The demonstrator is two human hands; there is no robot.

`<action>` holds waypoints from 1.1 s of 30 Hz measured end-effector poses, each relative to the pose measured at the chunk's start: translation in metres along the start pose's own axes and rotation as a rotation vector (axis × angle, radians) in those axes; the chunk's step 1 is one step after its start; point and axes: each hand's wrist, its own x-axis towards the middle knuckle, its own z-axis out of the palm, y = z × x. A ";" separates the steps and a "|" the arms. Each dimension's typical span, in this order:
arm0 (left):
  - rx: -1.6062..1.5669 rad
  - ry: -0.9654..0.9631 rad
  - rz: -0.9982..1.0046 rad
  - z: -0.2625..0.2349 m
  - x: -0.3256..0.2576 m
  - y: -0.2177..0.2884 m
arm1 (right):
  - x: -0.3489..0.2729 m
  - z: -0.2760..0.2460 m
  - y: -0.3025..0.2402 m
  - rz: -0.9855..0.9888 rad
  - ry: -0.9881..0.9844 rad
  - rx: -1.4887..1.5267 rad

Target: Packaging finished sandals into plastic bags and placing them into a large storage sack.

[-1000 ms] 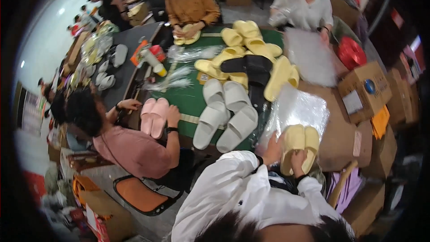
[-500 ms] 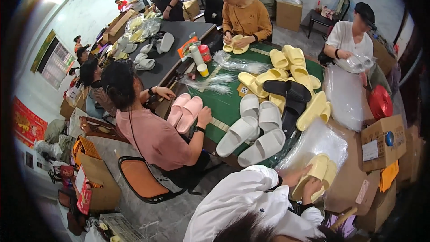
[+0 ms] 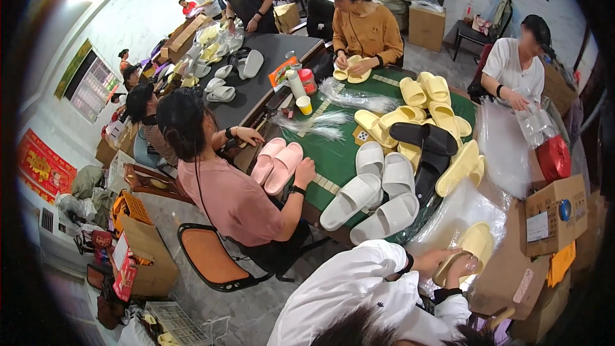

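Note:
At the lower right, my left hand (image 3: 437, 261) and my right hand (image 3: 462, 266) are closed on a pair of pale yellow slippers (image 3: 477, 243). Mostly one sole shows, and the other slipper is largely hidden. My fingers are partly hidden and small in the view. Under and behind the pair spreads a clear plastic bag (image 3: 442, 224). Grey slippers (image 3: 391, 218) lie just beyond my left arm, beside black slippers (image 3: 428, 154) and more yellow slippers (image 3: 458, 166) on the green tabletop (image 3: 333, 160).
Across the table, a co-worker in pink has pink slippers (image 3: 282, 166); another, in orange, handles yellow ones. At right, a third touches clear bags (image 3: 535, 125) by a red roll (image 3: 554, 157). A cardboard box (image 3: 554, 211) stands near my right. A yellow cup (image 3: 304, 105) stands among bundled clear strips (image 3: 314, 125).
The yellow slippers in my hands have turned from side by side to mostly one showing. The co-worker at right has lowered the clear bags toward the red roll. The whole view has shifted slightly.

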 end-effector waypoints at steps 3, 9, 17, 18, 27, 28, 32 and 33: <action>0.201 0.003 0.040 -0.010 -0.005 0.004 | -0.025 -0.036 -0.068 0.156 0.095 0.512; -0.027 0.223 0.073 0.017 0.003 -0.032 | 0.003 -0.016 -0.024 -0.121 0.051 -0.174; 0.311 0.498 -0.234 0.005 -0.001 -0.148 | -0.052 -0.057 -0.039 -0.556 -0.333 -0.023; 0.305 0.478 -0.243 0.005 0.001 -0.144 | -0.056 -0.056 -0.029 -0.535 -0.336 -0.029; 0.293 0.251 -0.332 -0.002 0.007 -0.162 | -0.067 -0.053 -0.023 -0.414 -0.553 -0.178; 0.294 0.255 -0.333 -0.004 0.007 -0.164 | -0.065 -0.057 -0.034 -0.428 -0.576 -0.157; -0.209 0.166 -0.481 -0.006 0.005 -0.169 | -0.068 -0.056 -0.049 -0.426 -0.616 -0.110; -0.395 0.188 -0.460 -0.005 0.004 -0.168 | -0.070 -0.058 -0.050 -0.426 -0.615 -0.110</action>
